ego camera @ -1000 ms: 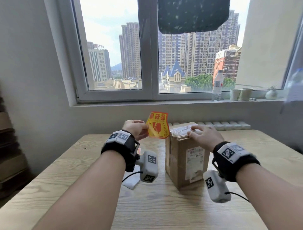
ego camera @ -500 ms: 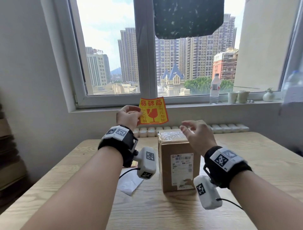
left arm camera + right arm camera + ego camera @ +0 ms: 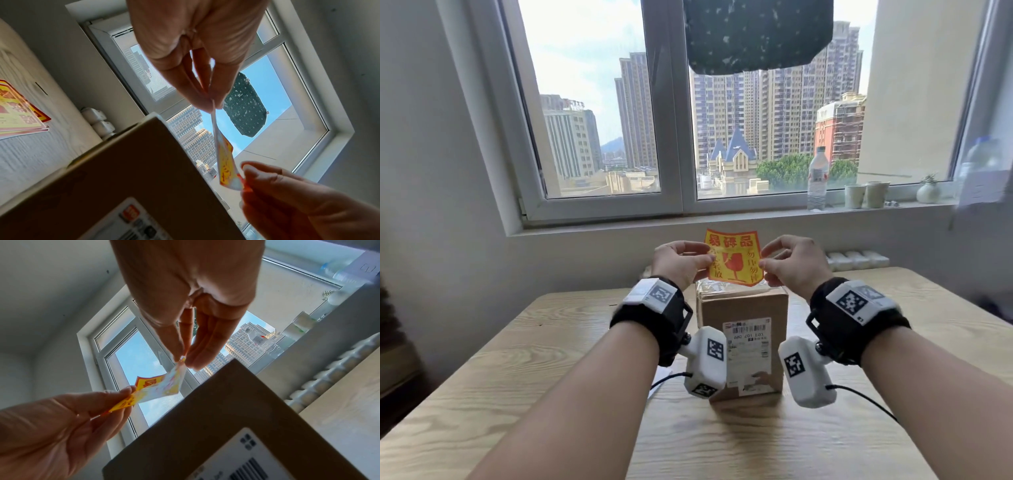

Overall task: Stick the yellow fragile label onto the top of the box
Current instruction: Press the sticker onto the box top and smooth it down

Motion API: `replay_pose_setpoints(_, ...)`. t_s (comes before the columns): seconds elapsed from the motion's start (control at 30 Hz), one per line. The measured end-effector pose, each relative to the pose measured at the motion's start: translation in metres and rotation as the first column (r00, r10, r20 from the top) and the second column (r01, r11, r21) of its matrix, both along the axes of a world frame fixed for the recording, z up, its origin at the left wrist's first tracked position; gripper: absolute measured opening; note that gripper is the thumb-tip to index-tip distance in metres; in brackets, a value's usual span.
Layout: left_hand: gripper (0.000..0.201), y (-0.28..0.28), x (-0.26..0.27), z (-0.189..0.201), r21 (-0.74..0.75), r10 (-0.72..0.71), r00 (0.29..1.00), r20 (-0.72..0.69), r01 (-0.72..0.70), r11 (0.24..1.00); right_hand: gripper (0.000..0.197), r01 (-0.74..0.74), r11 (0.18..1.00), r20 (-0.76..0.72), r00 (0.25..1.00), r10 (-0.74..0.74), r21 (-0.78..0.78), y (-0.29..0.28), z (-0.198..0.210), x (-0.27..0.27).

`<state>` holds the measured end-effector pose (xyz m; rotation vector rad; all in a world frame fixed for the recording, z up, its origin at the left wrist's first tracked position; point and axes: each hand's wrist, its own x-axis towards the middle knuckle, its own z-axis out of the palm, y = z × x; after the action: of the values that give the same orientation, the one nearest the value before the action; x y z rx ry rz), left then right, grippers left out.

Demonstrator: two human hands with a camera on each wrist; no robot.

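Head view: yellow label (image 3: pixel 734 257) with red glass symbol, pinched by left hand (image 3: pixel 678 262) and right hand (image 3: pixel 796 262).

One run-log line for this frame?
label: yellow fragile label above box, not stuck | left hand: pinches left edge | right hand: pinches right edge

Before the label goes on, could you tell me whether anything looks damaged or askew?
Only slightly: the yellow fragile label curls between the left hand and right hand.
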<state>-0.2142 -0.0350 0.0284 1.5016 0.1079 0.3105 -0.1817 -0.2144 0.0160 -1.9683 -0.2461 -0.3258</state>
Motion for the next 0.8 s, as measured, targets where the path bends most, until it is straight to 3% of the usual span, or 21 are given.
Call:
replay_pose_setpoints(0.2,0.014,-0.002,0.005,-0.01,0.006,-0.021,0.997,-0.074,0.022,1.0,0.017,0.062,0.996,-0.119,0.991,-0.054,0.061,-0.002,-0.009,0.009)
replay_pose_setpoints(0.5,0.017,0.002,0.016,-0.02,0.282,0.106,0.983,-0.149,-0.06,0.957,0.019,0.088,0.995,-0.124,0.989,-0.081,0.047,-0.006,-0.008,0.007)
replay_pose_setpoints(0.8,0.026,-0.009,0.02,-0.018,0.584,0.231,0.973,0.016,-0.197,0.788,0.014,0.157,0.955,0.12,0.984,-0.131,-0.251,-0.002,-0.012,-0.006)
